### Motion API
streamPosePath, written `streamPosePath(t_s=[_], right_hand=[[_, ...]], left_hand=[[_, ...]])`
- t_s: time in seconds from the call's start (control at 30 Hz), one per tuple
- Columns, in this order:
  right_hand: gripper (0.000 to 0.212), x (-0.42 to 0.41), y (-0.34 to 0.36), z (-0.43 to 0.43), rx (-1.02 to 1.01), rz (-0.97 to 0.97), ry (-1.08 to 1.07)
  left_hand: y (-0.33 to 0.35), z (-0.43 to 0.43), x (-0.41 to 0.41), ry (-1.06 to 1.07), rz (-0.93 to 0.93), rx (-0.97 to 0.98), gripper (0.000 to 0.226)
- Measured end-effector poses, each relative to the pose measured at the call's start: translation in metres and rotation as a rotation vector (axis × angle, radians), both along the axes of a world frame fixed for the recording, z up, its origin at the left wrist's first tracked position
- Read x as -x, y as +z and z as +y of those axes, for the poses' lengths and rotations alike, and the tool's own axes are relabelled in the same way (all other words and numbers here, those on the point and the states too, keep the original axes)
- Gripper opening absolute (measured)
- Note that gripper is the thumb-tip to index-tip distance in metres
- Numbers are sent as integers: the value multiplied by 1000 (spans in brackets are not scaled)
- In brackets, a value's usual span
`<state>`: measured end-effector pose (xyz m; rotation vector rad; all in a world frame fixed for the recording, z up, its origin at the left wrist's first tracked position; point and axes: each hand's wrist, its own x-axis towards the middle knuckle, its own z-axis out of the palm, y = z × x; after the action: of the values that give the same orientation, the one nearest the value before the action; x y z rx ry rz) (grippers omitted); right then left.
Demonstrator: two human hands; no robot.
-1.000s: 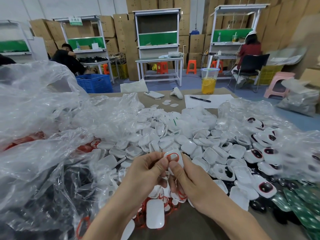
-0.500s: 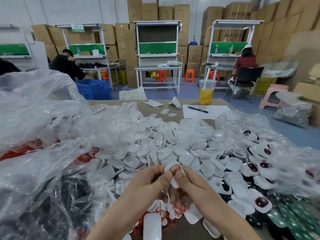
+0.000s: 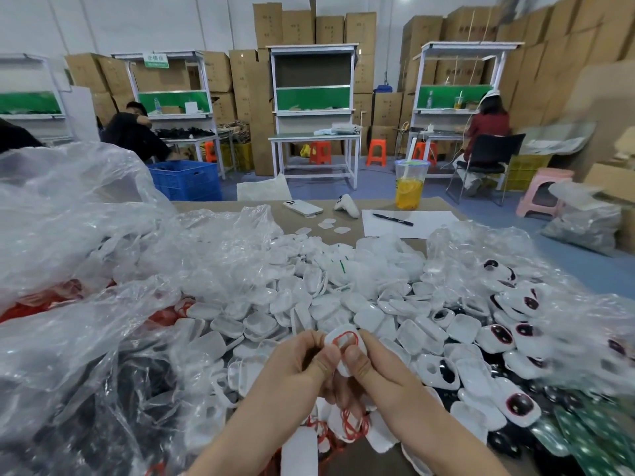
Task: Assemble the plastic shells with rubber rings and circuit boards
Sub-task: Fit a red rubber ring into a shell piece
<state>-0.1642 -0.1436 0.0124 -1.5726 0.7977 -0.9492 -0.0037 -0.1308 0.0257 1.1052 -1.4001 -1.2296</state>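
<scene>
mostly hidden by both thumbs [image 3: 329, 356], shell [image 3: 344, 348] shows red ring [image 3: 346, 338].

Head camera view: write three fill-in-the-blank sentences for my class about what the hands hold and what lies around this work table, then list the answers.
The left hand and the right hand hold one white plastic shell carrying a rubber ring coloured ____.
The black pen lies on a sheet of white ____.
The plastic crate in the background is coloured ____.
Missing words: red; paper; blue.
</scene>
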Motion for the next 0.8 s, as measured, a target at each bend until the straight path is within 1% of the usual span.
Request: streamPosePath(t_s=[0.13, 0.23, 0.4, 0.5, 0.63, 0.73, 0.8], right_hand=[[50, -3, -3, 1, 41, 51, -42], [52, -4, -4, 0, 62, 79, -55], [49, -4, -5, 1, 99, 107, -78], [48, -2, -4, 0, 134, 165, -100], [43, -2, -5, -2, 186, 227, -104], [46, -5, -4, -1, 215, 282, -104], [47, -5, -3, 0, 206, 285, -104]], left_hand=[[-4, -1, 2, 104, -113, 39, 22], [-6, -3, 3, 152, -150, 38, 16], [-5, -1, 4, 193, -185, 49, 17], [-3, 0, 5, 216, -218, 73, 17], [-1, 2, 5, 236, -219, 83, 19], [-3, 6, 5, 257, -263, 115, 20], [-4, 7, 6, 280, -269, 139, 20]])
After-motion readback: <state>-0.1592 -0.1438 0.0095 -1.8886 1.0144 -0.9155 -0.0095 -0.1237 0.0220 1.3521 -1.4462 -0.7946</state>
